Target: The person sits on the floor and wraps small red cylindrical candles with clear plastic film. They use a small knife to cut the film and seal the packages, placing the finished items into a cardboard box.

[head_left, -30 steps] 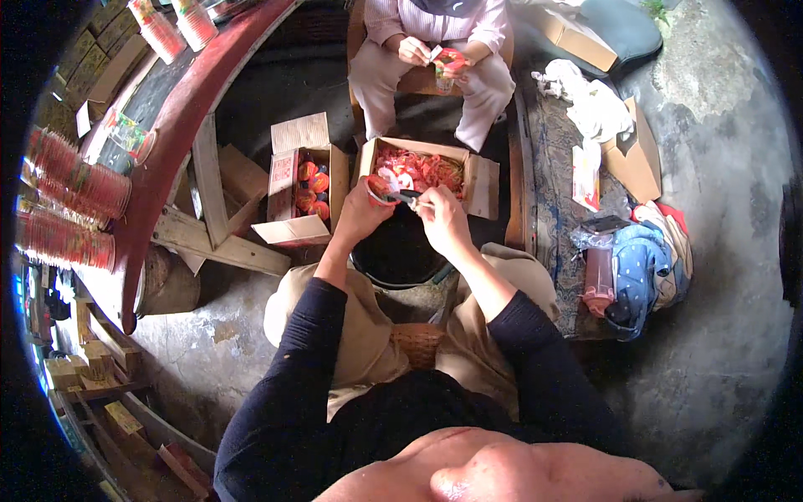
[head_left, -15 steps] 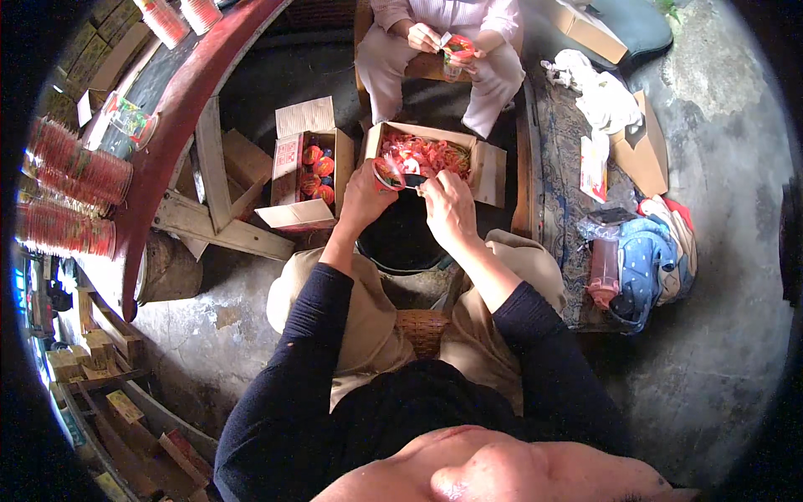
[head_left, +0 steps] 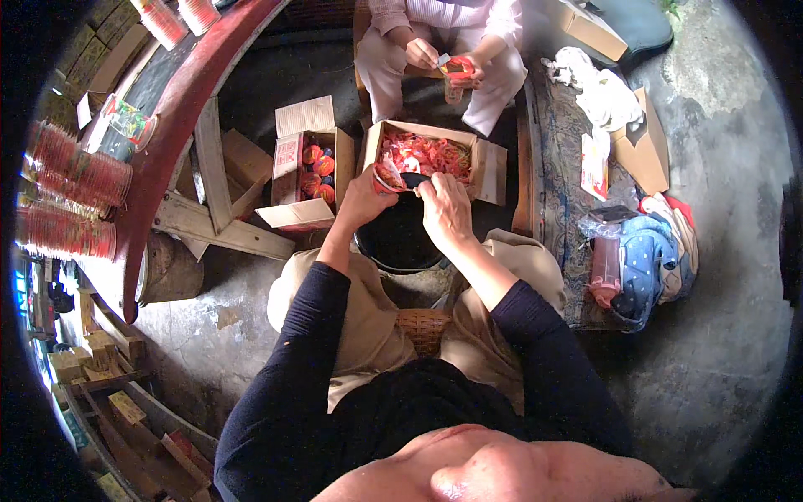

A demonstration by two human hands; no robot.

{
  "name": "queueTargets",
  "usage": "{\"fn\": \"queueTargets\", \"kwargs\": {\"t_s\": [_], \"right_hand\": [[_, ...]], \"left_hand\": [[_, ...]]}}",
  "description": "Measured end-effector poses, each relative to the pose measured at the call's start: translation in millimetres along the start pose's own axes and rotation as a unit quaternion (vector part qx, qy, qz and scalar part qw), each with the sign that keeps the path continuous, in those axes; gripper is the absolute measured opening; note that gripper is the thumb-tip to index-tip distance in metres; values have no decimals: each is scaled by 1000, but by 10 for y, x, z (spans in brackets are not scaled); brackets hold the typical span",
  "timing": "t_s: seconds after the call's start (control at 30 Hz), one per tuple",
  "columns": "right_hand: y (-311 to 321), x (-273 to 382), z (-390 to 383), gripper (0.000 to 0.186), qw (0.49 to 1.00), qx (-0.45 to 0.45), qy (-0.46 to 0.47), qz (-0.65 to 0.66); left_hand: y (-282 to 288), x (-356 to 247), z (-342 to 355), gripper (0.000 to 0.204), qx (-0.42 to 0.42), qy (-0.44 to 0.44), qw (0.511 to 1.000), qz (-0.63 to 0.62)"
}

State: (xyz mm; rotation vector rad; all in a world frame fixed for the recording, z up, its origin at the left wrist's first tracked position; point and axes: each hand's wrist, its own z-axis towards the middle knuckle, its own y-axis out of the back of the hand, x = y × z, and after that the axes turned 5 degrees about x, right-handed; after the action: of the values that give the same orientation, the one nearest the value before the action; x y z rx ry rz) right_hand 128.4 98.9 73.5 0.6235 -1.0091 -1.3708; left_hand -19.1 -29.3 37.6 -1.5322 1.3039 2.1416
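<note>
My left hand (head_left: 368,198) is closed round a small plastic cup (head_left: 387,176) with a red rim, tilted toward my right hand. My right hand (head_left: 446,209) is pinched shut beside the cup's mouth. A small dark rounded thing (head_left: 414,179) shows between cup and fingers; I cannot make out its kind. Under my hands stands a round black tub (head_left: 397,243) between my knees. Just beyond it is an open cardboard box (head_left: 372,142) of red wrappers or strips (head_left: 422,151).
Another open box (head_left: 288,167) holds round red-topped things. Across from me a seated person (head_left: 443,42) holds a red-rimmed cup (head_left: 456,71). Stacked cups (head_left: 75,167) line the red-edged table (head_left: 159,151) at left. A patterned bench (head_left: 556,201) at right bears bags and a bottle (head_left: 604,272).
The cup in my left hand has tilted slightly, and my right hand has shifted a little left. The other person's cup and hands have moved slightly lower.
</note>
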Motion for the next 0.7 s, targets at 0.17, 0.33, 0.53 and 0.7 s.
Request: {"fn": "queueTargets", "kwargs": {"t_s": [0.17,0.33,0.53,0.7], "right_hand": [[-107,-32,-16,6,1000,11,8,-11],[-114,-73,8,3,996,8,-52,74],[-29,-119,8,5,997,-3,-35,76],[-97,-123,45,6,999,-19,11,32]], "left_hand": [[-35,31,4,55,51,5,998,-39],[-46,13,4,53,51,22,997,-54],[19,33,45,48,44,24,999,-15],[36,86,68,49,136,78,972,-172]]}}
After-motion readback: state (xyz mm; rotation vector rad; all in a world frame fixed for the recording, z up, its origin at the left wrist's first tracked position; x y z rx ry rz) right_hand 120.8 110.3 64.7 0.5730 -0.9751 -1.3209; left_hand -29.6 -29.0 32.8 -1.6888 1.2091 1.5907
